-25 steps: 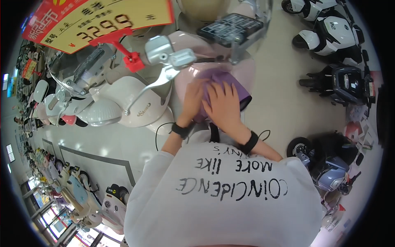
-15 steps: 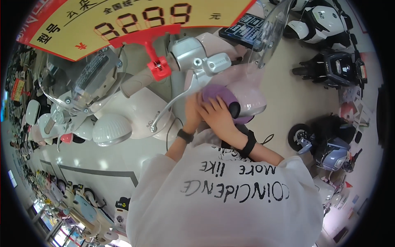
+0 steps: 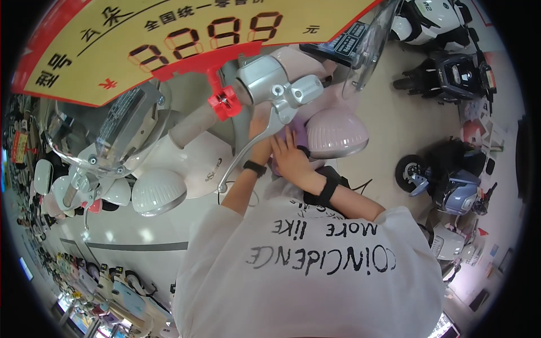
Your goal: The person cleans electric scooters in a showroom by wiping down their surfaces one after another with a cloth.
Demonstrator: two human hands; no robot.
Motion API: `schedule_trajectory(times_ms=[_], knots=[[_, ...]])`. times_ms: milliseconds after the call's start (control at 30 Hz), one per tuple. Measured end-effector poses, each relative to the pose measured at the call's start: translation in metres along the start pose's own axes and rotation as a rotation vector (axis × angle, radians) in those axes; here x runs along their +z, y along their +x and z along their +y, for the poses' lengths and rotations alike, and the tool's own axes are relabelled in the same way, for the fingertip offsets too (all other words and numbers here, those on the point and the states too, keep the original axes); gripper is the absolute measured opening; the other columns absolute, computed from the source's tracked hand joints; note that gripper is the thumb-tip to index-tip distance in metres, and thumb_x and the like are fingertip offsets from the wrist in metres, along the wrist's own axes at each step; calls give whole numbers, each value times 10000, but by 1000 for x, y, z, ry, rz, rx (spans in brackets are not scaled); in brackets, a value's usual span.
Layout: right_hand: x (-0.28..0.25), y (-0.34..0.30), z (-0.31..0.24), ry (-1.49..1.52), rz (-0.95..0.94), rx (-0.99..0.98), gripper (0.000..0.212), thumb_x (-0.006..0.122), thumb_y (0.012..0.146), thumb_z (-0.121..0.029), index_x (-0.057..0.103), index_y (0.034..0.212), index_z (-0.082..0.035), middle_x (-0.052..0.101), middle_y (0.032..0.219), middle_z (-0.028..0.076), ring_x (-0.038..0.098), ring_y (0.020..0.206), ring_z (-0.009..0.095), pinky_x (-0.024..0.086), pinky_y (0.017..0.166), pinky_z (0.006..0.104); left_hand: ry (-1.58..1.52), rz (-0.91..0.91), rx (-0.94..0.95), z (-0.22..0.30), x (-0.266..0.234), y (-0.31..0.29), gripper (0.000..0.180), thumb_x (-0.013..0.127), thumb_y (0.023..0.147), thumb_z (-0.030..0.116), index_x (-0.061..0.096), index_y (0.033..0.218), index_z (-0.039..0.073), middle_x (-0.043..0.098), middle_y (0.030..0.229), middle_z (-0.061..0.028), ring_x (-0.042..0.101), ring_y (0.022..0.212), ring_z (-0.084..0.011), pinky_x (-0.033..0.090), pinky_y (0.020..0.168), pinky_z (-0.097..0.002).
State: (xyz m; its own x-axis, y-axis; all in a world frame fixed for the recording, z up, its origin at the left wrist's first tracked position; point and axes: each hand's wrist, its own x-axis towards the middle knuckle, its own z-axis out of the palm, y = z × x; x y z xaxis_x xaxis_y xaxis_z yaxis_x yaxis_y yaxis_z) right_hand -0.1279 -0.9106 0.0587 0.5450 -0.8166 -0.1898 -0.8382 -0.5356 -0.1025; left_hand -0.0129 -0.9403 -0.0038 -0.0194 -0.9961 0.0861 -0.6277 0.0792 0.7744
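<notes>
The matte purple sheet [image 3: 298,134] is largely hidden beneath the bare right hand [image 3: 293,162] and behind the pale pink, ribbed, shell-shaped housing [image 3: 337,132]. The curved silver metal lever [image 3: 276,118] crosses the bare left hand [image 3: 261,151]; the left fingertips are obscured. The far edge truncates the yellow-and-red price sign [image 3: 127,73]. This sign covers part of the flat black panel [image 3: 341,46]. At near left, the rearmost pastel scooters [image 3: 128,297] are too small to distinguish.

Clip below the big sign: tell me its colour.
The clip is bright red, shown in the head view.
</notes>
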Motion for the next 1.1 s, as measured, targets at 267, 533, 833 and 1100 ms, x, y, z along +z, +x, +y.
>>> schedule_trajectory(times_ms=[267, 533, 833, 1100], knots=[[-44, 10, -9, 24, 231, -66, 638, 621, 667, -296, 401, 1113, 103, 428, 1104, 229, 287, 1162, 444, 203, 1010, 483, -32, 217, 177, -16, 1, 20, 216, 449, 837, 147, 493, 983, -6, 513, 967, -177, 478, 900, -323, 373, 759, -398], [-66, 22, -2, 166, 299, 69, 533, 631, 677, -239, 442, 1073, 65, 476, 1003, 205, 403, 1065, 410, 284, 983, 436, -376, 7, 61, 29, -29, 51, 230, 458, 844, 169, 495, 996, -1, 537, 919, -167, 510, 839, -299, 401, 711, -372], [-116, 3, 50, 280, 295, -18, 328, 593, 670, -181, 564, 954, -20, 554, 864, 96, 518, 826, 255, 395, 825, 358, -264, 40, -32, 55, -10, -7, 248, 492, 839, 73, 432, 1074, 18, 569, 882, -165, 571, 750, -292, 444, 673, -357], [-127, -23, 120, 710, 338, 237, 262, 529, 794, -196, 556, 1002, -37, 542, 996, 121, 493, 988, 278, 366, 879, 327, 5, 19, 353, 154, -37, 17, 348, 539, 788, 177, 512, 1112, 53, 449, 1192, -146, 378, 1097, -371, 304, 907, -463]])
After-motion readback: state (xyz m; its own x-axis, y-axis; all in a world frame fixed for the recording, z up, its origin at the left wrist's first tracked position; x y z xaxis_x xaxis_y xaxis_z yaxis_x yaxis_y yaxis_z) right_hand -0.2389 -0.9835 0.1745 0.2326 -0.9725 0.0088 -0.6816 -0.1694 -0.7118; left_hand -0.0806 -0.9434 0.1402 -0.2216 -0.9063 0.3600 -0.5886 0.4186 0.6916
